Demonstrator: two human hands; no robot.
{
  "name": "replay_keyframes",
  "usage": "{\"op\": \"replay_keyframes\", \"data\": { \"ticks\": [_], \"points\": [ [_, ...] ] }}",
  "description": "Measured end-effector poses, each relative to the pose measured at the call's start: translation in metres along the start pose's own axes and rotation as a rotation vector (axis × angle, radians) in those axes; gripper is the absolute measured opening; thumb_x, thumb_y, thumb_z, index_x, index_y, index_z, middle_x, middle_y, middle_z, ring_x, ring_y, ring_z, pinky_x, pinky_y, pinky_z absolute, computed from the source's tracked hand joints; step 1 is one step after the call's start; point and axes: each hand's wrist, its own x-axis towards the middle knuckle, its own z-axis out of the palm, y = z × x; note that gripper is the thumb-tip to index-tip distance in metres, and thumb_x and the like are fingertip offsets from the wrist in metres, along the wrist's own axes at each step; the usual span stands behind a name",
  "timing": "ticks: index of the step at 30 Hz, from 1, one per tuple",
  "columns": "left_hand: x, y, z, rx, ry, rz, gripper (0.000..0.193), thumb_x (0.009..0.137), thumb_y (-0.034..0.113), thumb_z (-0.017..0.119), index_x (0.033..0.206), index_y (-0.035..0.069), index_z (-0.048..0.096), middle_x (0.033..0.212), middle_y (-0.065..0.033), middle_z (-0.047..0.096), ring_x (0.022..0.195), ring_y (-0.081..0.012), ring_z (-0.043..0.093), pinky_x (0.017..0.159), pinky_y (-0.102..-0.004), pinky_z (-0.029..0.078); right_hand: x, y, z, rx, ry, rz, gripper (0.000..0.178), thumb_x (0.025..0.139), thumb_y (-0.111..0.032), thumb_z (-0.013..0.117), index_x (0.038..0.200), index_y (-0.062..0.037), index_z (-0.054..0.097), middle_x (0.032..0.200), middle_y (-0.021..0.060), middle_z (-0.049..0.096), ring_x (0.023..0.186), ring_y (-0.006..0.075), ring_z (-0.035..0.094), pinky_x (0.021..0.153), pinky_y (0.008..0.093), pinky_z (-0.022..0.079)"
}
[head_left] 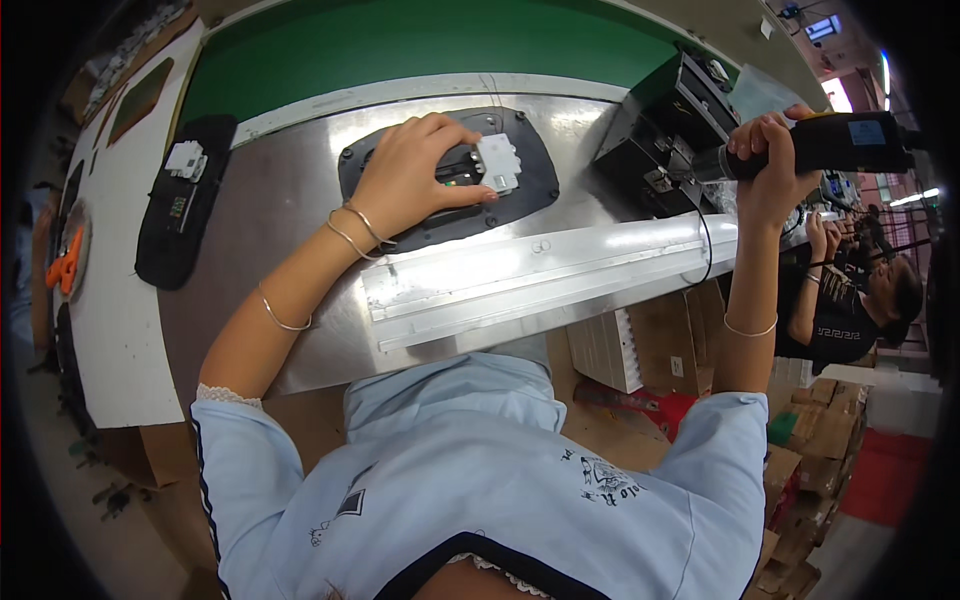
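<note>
My left hand reaches over a black plastic panel lying on the metal bench. Its thumb and fingertips rest at the edges of a white plastic module on the panel, fingers bent around it. The palm hides the panel's left part. My right hand is wrapped around a black electric screwdriver with a yellow part on top. The screwdriver lies sideways, its metal nose pointing left at a black box-shaped machine. Whether the tip touches the machine is too small to tell.
A long silvery metal strip lies along the bench's near edge. Another black panel with a white module sits at the left, beside a white board and orange-handled scissors. Cardboard boxes stand below; a co-worker is at right.
</note>
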Motion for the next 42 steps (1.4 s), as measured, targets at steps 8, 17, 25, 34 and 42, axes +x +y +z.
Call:
{"op": "replay_keyframes", "data": {
  "ticks": [8,17,25,34,42],
  "points": [
    [0.001,0.008,-0.005,0.004,-0.027,-0.017,0.056,0.069,0.042,0.081,0.108,0.006,0.065,0.108,-0.0088,0.06,0.103,-0.0278,0.057,0.09,-0.037,0.043,0.006,0.02,-0.004,-0.007,0.064,-0.017,0.021,0.083,0.005,0.057,0.101,-0.0039,0.049,0.062,0.0039,0.044,0.051,0.0154,0.045,0.054,0.0305,0.04],
    [-0.001,0.001,0.0,-0.002,0.013,-0.026,0.059,0.067,0.052,0.079,0.106,0.009,0.067,0.105,-0.006,0.061,0.101,-0.0253,0.058,0.093,-0.0366,0.04,-0.012,0.012,0.018,0.0,0.004,0.097,0.024,0.083,0.001,0.056,0.107,-0.0006,0.049,0.063,0.0043,0.044,0.049,0.0142,0.044,0.052,0.0299,0.04],
    [-0.003,-0.002,0.005,0.009,0.064,0.01,0.057,0.068,0.055,0.078,0.104,0.011,0.067,0.104,-0.0067,0.062,0.1,-0.0265,0.058,0.093,-0.0388,0.04,-0.033,0.014,0.114,0.202,-0.238,0.133,0.033,0.084,0.0,0.054,0.115,-0.0009,0.045,0.062,0.0043,0.04,0.046,0.0143,0.043,0.047,0.0298,0.041],
    [-0.004,-0.004,0.008,0.012,0.081,0.026,0.06,0.067,0.059,0.076,0.103,0.012,0.068,0.102,-0.0057,0.062,0.099,-0.0261,0.058,0.09,-0.0393,0.041,-0.034,0.042,0.163,0.299,-0.368,0.149,0.027,0.083,0.001,0.055,0.108,-0.0044,0.047,0.063,0.005,0.045,0.047,0.0145,0.047,0.048,0.0307,0.043],
    [-0.005,-0.005,0.007,0.02,0.091,0.027,0.061,0.066,0.06,0.076,0.103,0.012,0.068,0.102,-0.0051,0.062,0.099,-0.026,0.058,0.091,-0.0386,0.041,-0.038,0.045,0.165,0.274,-0.319,0.208,0.026,0.083,0.001,0.054,0.107,-0.005,0.046,0.065,0.0048,0.046,0.048,0.0137,0.046,0.049,0.0308,0.043]
  ]
}}
